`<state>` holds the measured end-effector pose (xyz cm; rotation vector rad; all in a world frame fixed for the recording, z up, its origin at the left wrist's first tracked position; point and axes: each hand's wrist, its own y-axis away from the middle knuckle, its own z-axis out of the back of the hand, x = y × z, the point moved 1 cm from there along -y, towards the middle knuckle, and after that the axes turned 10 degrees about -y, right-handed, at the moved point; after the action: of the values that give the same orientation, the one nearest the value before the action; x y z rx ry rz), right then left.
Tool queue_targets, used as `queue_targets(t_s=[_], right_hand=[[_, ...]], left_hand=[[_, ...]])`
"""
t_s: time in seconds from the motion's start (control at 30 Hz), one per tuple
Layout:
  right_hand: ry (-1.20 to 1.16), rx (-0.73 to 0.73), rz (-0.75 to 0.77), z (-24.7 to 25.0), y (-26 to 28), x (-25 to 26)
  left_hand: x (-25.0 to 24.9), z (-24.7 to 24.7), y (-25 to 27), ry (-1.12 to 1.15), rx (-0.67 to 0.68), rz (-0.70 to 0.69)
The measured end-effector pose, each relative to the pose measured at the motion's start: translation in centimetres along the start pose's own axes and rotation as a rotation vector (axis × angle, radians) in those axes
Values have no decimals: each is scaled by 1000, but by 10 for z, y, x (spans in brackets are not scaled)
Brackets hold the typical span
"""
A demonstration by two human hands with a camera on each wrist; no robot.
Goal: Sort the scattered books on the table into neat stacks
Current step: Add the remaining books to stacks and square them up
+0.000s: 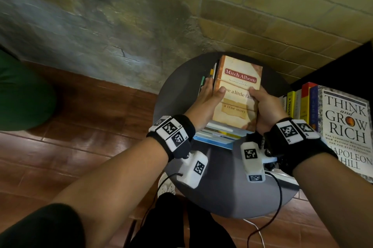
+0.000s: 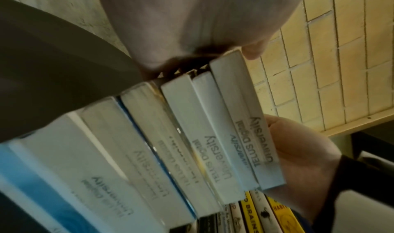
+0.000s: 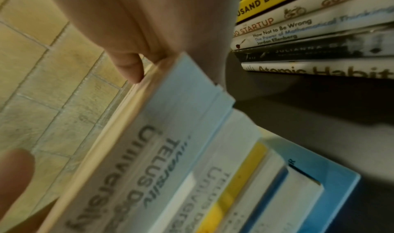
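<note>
A tan Mitch Albom paperback [image 1: 238,90] lies on top of a stack of books [image 1: 218,136] on a round grey table [image 1: 222,193]. My left hand [image 1: 207,104] grips the top book's left edge, thumb on the cover, fingers down the stack's side. My right hand [image 1: 264,106] holds its right edge the same way. In the left wrist view the stacked books' [image 2: 166,143] stamped page edges show under my palm [image 2: 192,25]. The right wrist view shows the top book's page edge [image 3: 162,143] with my fingers [image 3: 130,68] curled over it.
A second pile topped by "Think and Grow Rich" [image 1: 345,128] sits at the right, with coloured spines [image 1: 302,104] beside it. A dark shelf [image 1: 343,66] stands behind. The tiled wall [image 1: 181,15] is close behind the table. Cables [image 1: 268,217] hang over the table's near edge.
</note>
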<state>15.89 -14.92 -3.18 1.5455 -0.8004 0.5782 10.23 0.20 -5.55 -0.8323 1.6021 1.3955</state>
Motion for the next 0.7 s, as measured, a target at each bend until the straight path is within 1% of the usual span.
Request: queue_targets(t_s=[0.07,0.1,0.17,0.2,0.23,0.27,0.33,0.4,0.47,0.53,0.57,0.63,0.7], right_hand=[[12,-20,7,-1,-4,4],[52,-51,36,-2,-7,8],[185,-115,127,-7,-15,24],[255,-128,175,-11,-18,33],[341,-110,214,-16,-19,42],[455,-76,247,-23,-21,50],[713,-15,289,-35,-20,63],[859,35,292,-43,-23,71],[887,88,247,-47,-26,73],[939,112,213,-44,-29,69],[990,107,211,-41,-32,67],[1043,81,243,-34,-37,64],[1024,42,262,-27,-38,59]], left_hand=[[-4,6,2,78,-67,48],[-7,9,2,114,-101,55],[-6,19,0,159,-137,25],[-5,24,-1,162,-135,-1],[-1,28,0,141,-143,-9],[1,31,3,107,-132,-4],[11,32,10,9,-48,5],[23,27,21,-138,64,-2],[34,19,26,-219,108,-73],[44,11,25,-240,94,-164],[48,8,23,-242,65,-184],[50,6,20,-227,22,-185],[46,7,18,-279,-37,-171]])
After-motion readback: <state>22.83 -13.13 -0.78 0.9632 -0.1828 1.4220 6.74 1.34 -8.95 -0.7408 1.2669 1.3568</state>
